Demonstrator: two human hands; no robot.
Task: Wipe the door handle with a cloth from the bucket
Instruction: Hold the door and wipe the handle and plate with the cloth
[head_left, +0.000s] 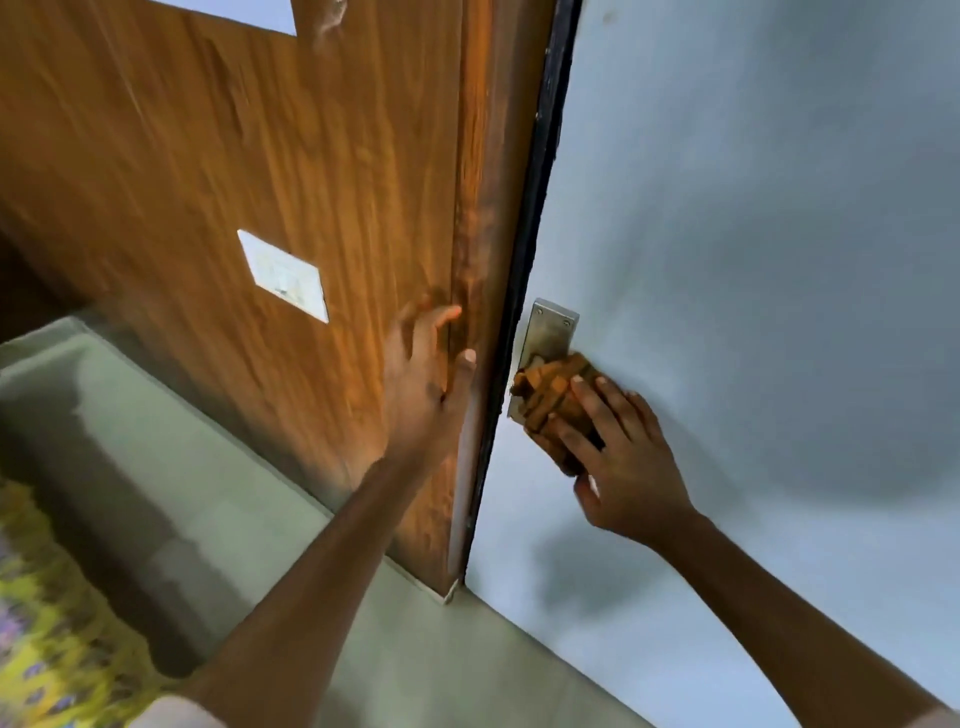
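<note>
A pale blue-grey door fills the right side, with a steel handle plate near its left edge. My right hand presses an orange-brown checked cloth against the lower part of that plate, and the cloth hides the handle itself. My left hand lies flat with spread fingers on the brown wooden panel, right at its edge beside the dark door edge. No bucket is in view.
A small white sticker sits on the wooden panel. Below lies a grey-green floor, with a yellow and purple patterned fabric at the bottom left corner.
</note>
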